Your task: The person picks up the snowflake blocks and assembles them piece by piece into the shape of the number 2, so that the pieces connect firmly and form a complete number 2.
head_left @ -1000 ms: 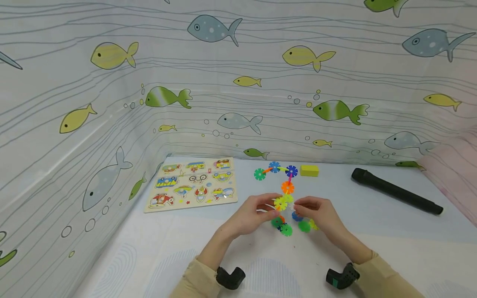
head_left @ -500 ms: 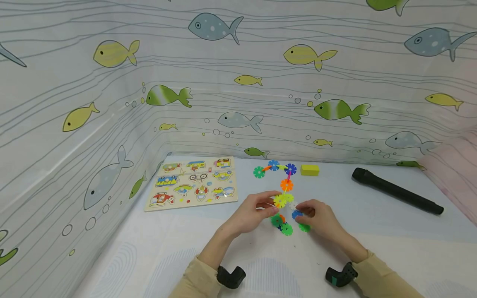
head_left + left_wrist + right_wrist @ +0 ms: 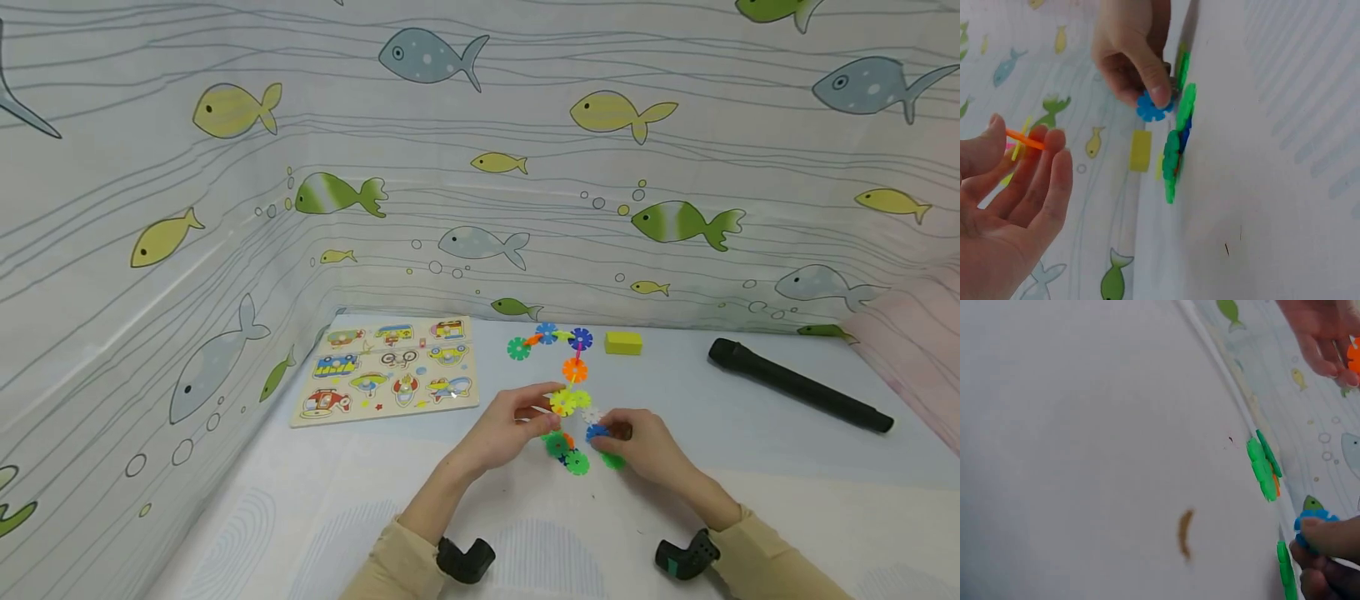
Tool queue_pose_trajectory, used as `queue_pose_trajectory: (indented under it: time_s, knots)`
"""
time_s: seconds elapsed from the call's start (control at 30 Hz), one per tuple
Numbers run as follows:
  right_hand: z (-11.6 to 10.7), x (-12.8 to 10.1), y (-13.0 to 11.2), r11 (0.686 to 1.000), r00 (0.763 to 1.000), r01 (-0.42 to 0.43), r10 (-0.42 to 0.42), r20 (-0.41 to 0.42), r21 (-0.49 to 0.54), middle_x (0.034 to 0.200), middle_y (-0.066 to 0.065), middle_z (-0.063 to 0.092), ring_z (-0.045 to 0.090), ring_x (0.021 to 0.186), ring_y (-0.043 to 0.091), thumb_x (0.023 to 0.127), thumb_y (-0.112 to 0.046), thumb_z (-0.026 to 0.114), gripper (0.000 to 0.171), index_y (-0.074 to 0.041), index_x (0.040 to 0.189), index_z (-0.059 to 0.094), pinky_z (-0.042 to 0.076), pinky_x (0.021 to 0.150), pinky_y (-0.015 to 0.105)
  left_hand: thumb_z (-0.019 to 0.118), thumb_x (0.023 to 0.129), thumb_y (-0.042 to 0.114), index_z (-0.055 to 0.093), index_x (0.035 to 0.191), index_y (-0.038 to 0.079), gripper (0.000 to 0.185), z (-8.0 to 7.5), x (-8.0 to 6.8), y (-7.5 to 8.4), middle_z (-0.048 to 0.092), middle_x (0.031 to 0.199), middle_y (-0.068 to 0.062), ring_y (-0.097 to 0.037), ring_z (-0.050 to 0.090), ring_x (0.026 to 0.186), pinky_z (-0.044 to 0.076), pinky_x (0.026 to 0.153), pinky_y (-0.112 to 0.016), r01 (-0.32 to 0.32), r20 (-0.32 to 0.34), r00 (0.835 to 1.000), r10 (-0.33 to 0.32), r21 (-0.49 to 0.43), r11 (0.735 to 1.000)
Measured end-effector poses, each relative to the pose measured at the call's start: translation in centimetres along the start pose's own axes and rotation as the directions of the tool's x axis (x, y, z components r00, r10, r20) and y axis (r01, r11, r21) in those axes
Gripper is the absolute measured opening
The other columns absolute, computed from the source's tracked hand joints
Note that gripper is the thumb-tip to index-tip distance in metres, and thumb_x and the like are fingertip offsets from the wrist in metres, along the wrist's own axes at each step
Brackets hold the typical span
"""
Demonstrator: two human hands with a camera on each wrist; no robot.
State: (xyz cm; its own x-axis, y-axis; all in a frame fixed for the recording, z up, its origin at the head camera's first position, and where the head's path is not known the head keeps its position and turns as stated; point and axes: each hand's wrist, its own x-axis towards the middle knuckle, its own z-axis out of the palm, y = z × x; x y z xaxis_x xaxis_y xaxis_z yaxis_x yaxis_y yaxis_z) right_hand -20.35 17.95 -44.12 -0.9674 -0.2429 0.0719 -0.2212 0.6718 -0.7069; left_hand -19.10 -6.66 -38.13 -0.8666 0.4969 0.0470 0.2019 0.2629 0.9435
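My left hand [image 3: 498, 429] holds one end of a chain of notched plastic discs, beside a yellow disc [image 3: 562, 402]. In the left wrist view its thumb and fingers pinch an orange disc [image 3: 1025, 139], seen edge-on. The rest of the chain runs back over the table through another orange disc [image 3: 575, 370] and a dark blue disc [image 3: 581, 339] to a green disc [image 3: 518, 348]. To the right, my right hand [image 3: 641, 442] pinches a blue disc [image 3: 1315, 520] between thumb and forefinger. A white disc [image 3: 591, 415] lies between the hands. Loose green discs [image 3: 577, 462] lie just below.
A wooden picture puzzle board [image 3: 420, 404] lies at the back left. Behind the chain is a yellow block [image 3: 623, 342]. A long black rod [image 3: 798, 385], wide at one end, lies to the right. Fish-printed sheeting [image 3: 480, 275] closes off the table's back and left.
My right hand has gone from beside the yellow discs down to the blue disc and taken hold of it. The left hand stays nearly in place, while the chain's far part shifts slightly left.
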Motion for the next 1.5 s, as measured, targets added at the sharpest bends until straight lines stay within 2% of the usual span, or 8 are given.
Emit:
queue_pose_trajectory:
  time_s: [0.13, 0.23, 0.37, 0.5, 0.7, 0.97, 1.17, 1.5]
  knots:
    - [-0.1, -0.4, -1.5, 0.99, 0.996, 0.02, -0.032, 0.082, 0.142, 0.08, -0.001, 0.068, 0.06, 0.072, 0.017, 0.09, -0.024, 0.075, 0.017, -0.008, 0.096, 0.072, 0.05, 0.063, 0.023, 0.06, 0.1, 0.015, 0.055, 0.143, 0.014, 0.043, 0.1, 0.0, -0.1, 0.066, 0.121, -0.01, -0.021, 0.066, 0.105, 0.056, 0.089, -0.028, -0.004, -0.006, 1.0, 0.004, -0.013, 1.0]
    - [-0.2, -0.9, -2.9, 0.963, 0.984, 0.029, -0.075, 0.162, 0.267, 0.078, 0.003, 0.07, 0.066, 0.07, 0.021, 0.092, -0.026, 0.074, 0.02, -0.006, 0.097, 0.071, 0.056, 0.064, 0.028, 0.061, 0.1, 0.015, 0.055, 0.143, 0.015, 0.044, 0.2, 0.1, -0.2, 0.066, 0.121, -0.01, -0.023, 0.068, 0.106, 0.056, 0.091, -0.03, -0.008, -0.012, 1.0, 0.008, -0.024, 1.0]
    - [-0.1, -1.5, -4.3, 0.94, 0.975, 0.036, -0.108, 0.195, 0.339, 0.076, 0.005, 0.069, 0.065, 0.068, 0.02, 0.093, -0.025, 0.072, 0.021, -0.005, 0.1, 0.072, 0.057, 0.067, 0.031, 0.063, 0.099, 0.019, 0.056, 0.143, 0.018, 0.044, 0.4, 0.2, -0.3, 0.067, 0.121, -0.006, -0.02, 0.068, 0.107, 0.055, 0.092, -0.029, -0.01, -0.011, 1.0, 0.01, -0.037, 0.999]
    - [-0.1, -1.9, -4.8, 0.928, 0.973, 0.02, -0.102, 0.204, 0.371, 0.078, 0.007, 0.067, 0.062, 0.069, 0.018, 0.094, -0.023, 0.071, 0.022, -0.003, 0.104, 0.073, 0.057, 0.069, 0.03, 0.064, 0.099, 0.022, 0.056, 0.143, 0.021, 0.045, 0.6, 0.1, -0.3, 0.067, 0.125, -0.002, -0.015, 0.066, 0.11, 0.055, 0.094, -0.029, -0.002, 0.007, 1.0, 0.003, -0.049, 0.999]
    - [0.2, -2.0, -4.9, 0.912, 0.97, -0.018, -0.084, 0.23, 0.409, 0.081, 0.008, 0.068, 0.063, 0.073, 0.017, 0.095, -0.022, 0.07, 0.023, -0.001, 0.106, 0.073, 0.057, 0.07, 0.03, 0.064, 0.099, 0.024, 0.057, 0.142, 0.024, 0.045, 0.7, 0.0, -0.2, 0.067, 0.126, -0.003, -0.017, 0.066, 0.113, 0.055, 0.095, -0.032, 0.008, 0.012, 1.0, -0.007, -0.055, 0.998]
    - [0.6, -2.1, -4.9, 0.919, 0.964, -0.029, -0.079, 0.255, 0.392, 0.077, 0.006, 0.067, 0.061, 0.072, 0.017, 0.095, -0.021, 0.069, 0.021, -0.004, 0.106, 0.074, 0.054, 0.066, 0.027, 0.065, 0.098, 0.024, 0.057, 0.142, 0.021, 0.045, 0.9, 0.1, -0.3, 0.068, 0.126, -0.004, -0.019, 0.066, 0.112, 0.056, 0.095, -0.034, 0.015, 0.007, 1.0, -0.015, -0.05, 0.999]
    - [0.7, -2.1, -4.9, 0.915, 0.967, -0.016, -0.088, 0.238, 0.402, 0.078, 0.006, 0.064, 0.06, 0.072, 0.016, 0.095, -0.019, 0.069, 0.023, -0.002, 0.11, 0.072, 0.054, 0.065, 0.026, 0.065, 0.098, 0.022, 0.056, 0.143, 0.02, 0.045, 1.2, 0.1, -0.4, 0.068, 0.127, -0.004, -0.017, 0.067, 0.111, 0.056, 0.093, -0.031, 0.015, 0.022, 1.0, -0.014, -0.064, 0.998]
    - [0.7, -2.4, -5.2, 0.912, 0.974, 0.016, -0.106, 0.198, 0.41, 0.075, 0.009, 0.065, 0.059, 0.067, 0.014, 0.096, -0.02, 0.067, 0.021, -0.001, 0.104, 0.072, 0.053, 0.063, 0.026, 0.065, 0.098, 0.021, 0.056, 0.143, 0.019, 0.046, 1.1, 0.0, -0.4, 0.067, 0.127, -0.006, -0.018, 0.068, 0.111, 0.057, 0.091, -0.029, 0.0, 0.01, 1.0, 0.0, -0.04, 0.999]
